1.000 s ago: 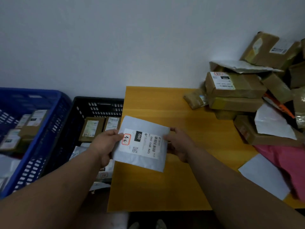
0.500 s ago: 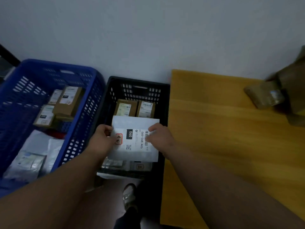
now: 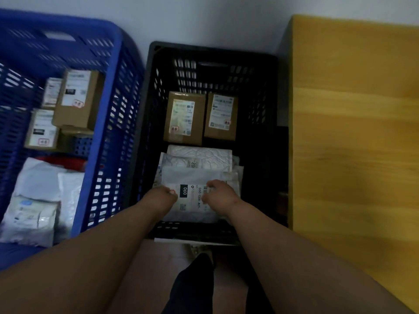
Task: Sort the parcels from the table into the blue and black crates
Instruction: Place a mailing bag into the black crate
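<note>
A flat white mailer (image 3: 190, 200) with a label reading 060 lies low inside the black crate (image 3: 213, 55), on top of a pile of other white mailers (image 3: 199, 157). My left hand (image 3: 159, 197) holds its left edge and my right hand (image 3: 218, 194) holds its right edge, both reaching down into the crate. Two brown boxes (image 3: 184, 118) stand side by side at the crate's far end. The blue crate (image 3: 108, 41) sits to the left and holds several brown boxes (image 3: 76, 98) and white mailers (image 3: 38, 200).
The yellow wooden table (image 3: 353, 132) stands right of the black crate, its left edge close to the crate wall. A white wall runs behind both crates. My legs and a foot (image 3: 199, 252) show on the floor below the crate.
Both hands carried the white mailer from above the table leftward and down into the black crate, onto the pile of mailers. The view swung left and downward; the table's parcel heap left the frame.
</note>
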The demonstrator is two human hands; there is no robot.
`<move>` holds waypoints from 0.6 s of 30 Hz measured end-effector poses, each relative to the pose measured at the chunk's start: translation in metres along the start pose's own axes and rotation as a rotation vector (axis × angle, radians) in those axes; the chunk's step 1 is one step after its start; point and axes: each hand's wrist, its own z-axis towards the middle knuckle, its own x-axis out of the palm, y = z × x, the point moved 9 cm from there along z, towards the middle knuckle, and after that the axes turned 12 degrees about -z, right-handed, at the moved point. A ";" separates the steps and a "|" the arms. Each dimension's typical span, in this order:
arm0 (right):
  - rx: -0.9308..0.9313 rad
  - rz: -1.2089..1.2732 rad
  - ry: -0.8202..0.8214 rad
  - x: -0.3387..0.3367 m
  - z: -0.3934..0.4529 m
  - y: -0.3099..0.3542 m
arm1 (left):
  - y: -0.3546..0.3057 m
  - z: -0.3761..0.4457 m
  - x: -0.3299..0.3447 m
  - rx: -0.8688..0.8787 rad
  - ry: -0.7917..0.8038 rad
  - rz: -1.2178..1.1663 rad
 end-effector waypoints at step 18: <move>-0.344 0.010 -0.186 -0.146 -0.151 0.017 | -0.134 -0.143 0.053 0.343 -0.226 -0.053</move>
